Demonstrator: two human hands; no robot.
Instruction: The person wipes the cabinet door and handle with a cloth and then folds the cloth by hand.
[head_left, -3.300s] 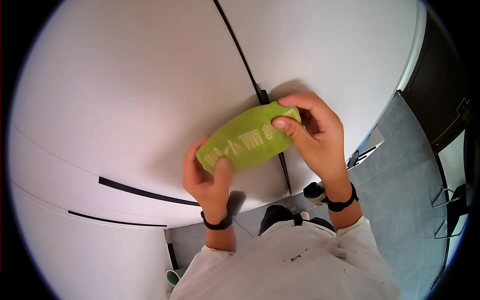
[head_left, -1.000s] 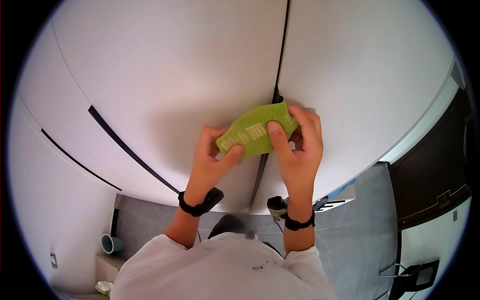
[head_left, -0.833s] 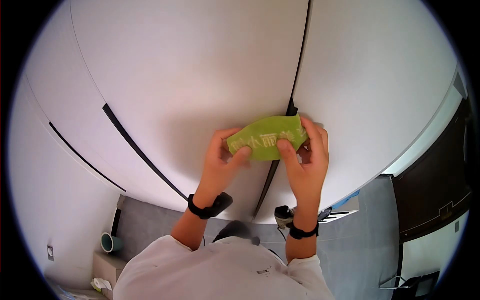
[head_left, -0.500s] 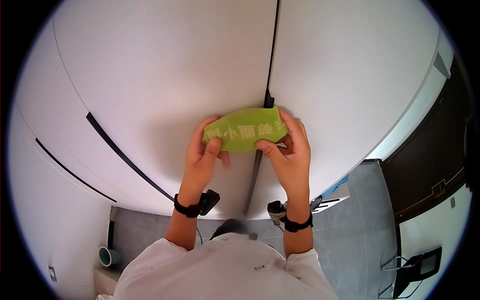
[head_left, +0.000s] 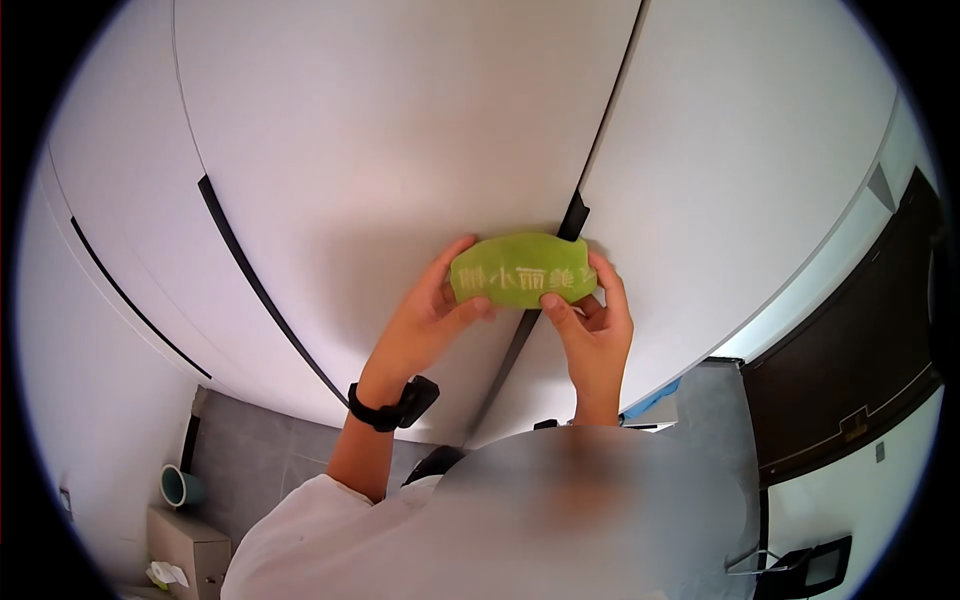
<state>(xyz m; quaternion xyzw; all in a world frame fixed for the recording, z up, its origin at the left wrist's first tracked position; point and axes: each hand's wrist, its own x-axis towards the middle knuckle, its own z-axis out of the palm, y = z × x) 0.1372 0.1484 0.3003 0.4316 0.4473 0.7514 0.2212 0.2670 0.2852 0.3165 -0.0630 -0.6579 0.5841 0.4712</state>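
Note:
A flat, soft-looking green piece [head_left: 520, 262] with pale printed characters, perhaps folded cloth, is held up before the cabinet doors. The lettering looks reversed or upside down. My left hand [head_left: 436, 305] grips its left end, thumb at the lower edge and fingers behind. At the right end my right hand [head_left: 598, 318] pinches it, thumb along the bottom edge and fingers behind. A black band with a small box [head_left: 402, 402] is strapped round my left wrist. The right wrist is mostly hidden by a blurred patch.
Tall white cabinet doors [head_left: 400, 130] with long black handles [head_left: 262, 275] fill the front. A dark door [head_left: 850, 345] is at the right, with a black chair [head_left: 808, 570] below it. Low on the left stand a greenish pot [head_left: 182, 485] and a small beige cabinet [head_left: 185, 548].
Both hands and the green piece have shifted right in view, still gripping it, and the piece sits more level. The view has turned slightly; a blur now covers the lower right.

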